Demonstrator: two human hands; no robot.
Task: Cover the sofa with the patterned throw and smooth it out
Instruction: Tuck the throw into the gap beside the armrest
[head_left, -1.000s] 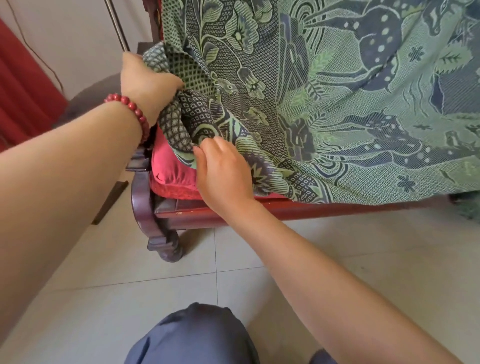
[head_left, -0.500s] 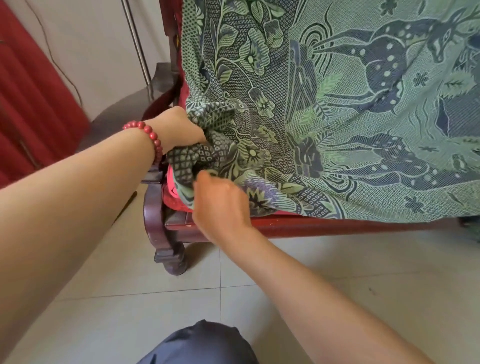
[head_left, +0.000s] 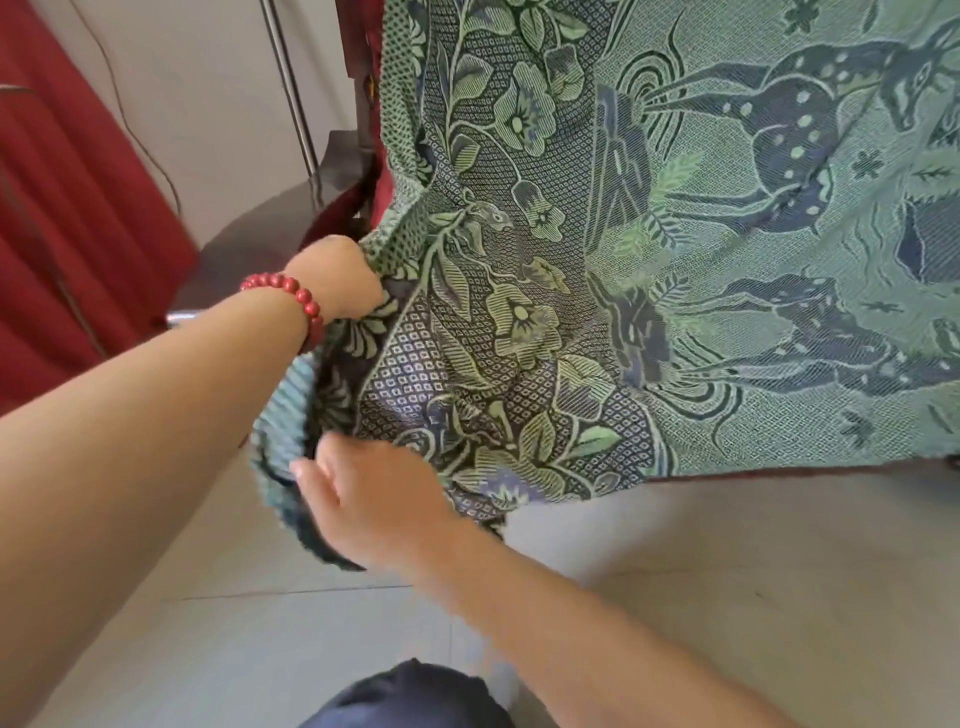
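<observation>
Patterned throw (head_left: 649, 270) lies draped over the sofa (head_left: 779, 474), its 8 o'clock corner bunched: left hand (head_left: 337, 278) pinches the edge, right hand (head_left: 374, 499) clasps the hanging fold; judged step: covering the sofa end; next: tuck, smooth.

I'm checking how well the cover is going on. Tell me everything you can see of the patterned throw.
The patterned throw is a woven-looking cloth in green and dark blue, with flowers, leaves and spotted deer. It lies draped over the sofa, mostly flat on the right, its lower edge hanging near the tiled floor. Its left corner is bunched and folded, showing a striped teal underside. The left hand grips the bunched edge higher up; the right hand, blurred, holds the hanging corner lower down.
</observation>
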